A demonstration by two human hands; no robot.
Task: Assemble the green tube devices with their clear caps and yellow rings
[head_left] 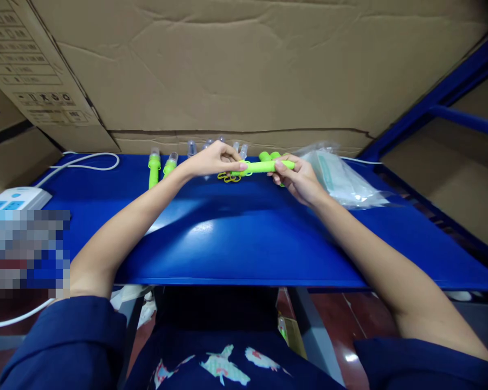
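A bright green tube (261, 167) is held level above the blue table, one hand at each end. My left hand (217, 158) pinches its left end, by a thin green ring. Around the right end, which tapers, the fingers of my right hand (299, 176) are closed. Just below my left hand lie several yellow loops (229, 177). Behind the hands stand several small clear caps (192, 148). To the left are two green tubes with clear tops, one (154, 169) in full view and another (171, 162) partly behind my left arm. More green pieces (269, 156) lie behind my right hand.
A clear plastic bag (341, 176) with pale contents lies right of my right hand. A white power strip (18, 197) and its cable (85, 160) are at the left. Cardboard (248, 70) walls the back of the blue table (236, 244). A blue metal frame (443, 103) borders the right.
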